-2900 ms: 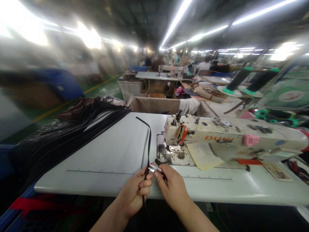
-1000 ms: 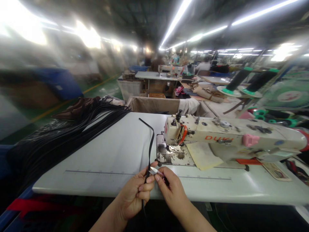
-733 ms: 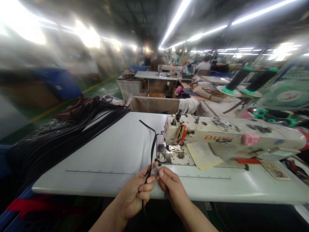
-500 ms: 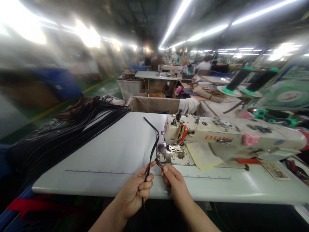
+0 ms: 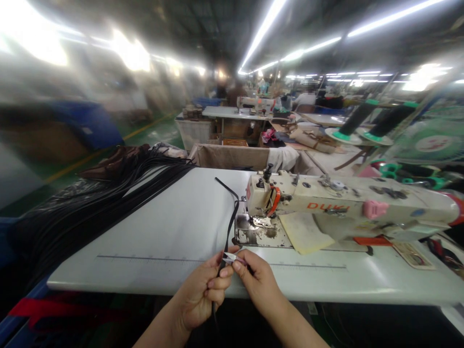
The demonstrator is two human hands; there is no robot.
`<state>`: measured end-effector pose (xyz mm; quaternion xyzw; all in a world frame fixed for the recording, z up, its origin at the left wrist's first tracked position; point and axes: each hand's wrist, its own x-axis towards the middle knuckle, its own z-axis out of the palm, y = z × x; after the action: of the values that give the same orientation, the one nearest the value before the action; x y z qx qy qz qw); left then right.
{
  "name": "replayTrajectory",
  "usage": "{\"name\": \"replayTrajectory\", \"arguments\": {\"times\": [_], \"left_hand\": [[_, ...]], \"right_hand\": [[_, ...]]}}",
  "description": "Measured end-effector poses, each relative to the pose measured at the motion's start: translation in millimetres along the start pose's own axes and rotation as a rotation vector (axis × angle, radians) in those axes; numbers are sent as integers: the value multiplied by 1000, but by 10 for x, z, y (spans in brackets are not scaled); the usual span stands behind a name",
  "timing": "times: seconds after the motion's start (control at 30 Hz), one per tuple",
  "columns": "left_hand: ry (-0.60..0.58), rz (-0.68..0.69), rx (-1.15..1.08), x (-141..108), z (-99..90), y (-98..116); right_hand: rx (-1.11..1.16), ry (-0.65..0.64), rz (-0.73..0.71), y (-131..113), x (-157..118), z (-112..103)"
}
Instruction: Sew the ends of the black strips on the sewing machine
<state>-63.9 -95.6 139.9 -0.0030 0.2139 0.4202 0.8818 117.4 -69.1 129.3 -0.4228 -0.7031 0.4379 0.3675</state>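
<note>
A narrow black strap point(image 5: 232, 223) runs from the table top beside the sewing machine point(image 5: 308, 200) down through my left hand point(image 5: 205, 290), whose fingers are closed round it. Below that hand the strap's tail hangs past the table's front edge. My right hand point(image 5: 259, 278) pinches a small pair of thread snips point(image 5: 229, 258). Their bright blades point left and meet the strap just above my left thumb. Whether the blades are closed on a thread cannot be made out. Most of the snips' handle is hidden by my right fingers.
Many long black straps point(image 5: 119, 212) lie bundled over the table's left side. A yellowish cloth point(image 5: 306, 233) sits under the machine arm. Black thread cones point(image 5: 357, 121) stand at the right, and a fabric-lined bin point(image 5: 232, 157) is behind the table point(image 5: 152, 232).
My right hand has turned and moved slightly left, bringing the snips' blades from beyond the strap onto it. My left hand keeps its hold and has barely moved.
</note>
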Motion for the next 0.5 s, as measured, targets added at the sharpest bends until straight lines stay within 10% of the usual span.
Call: {"name": "replayTrajectory", "arguments": {"times": [0.5], "left_hand": [[139,56,-15,26,50,20]], "right_hand": [[99,150,124,74,-13,-135]]}}
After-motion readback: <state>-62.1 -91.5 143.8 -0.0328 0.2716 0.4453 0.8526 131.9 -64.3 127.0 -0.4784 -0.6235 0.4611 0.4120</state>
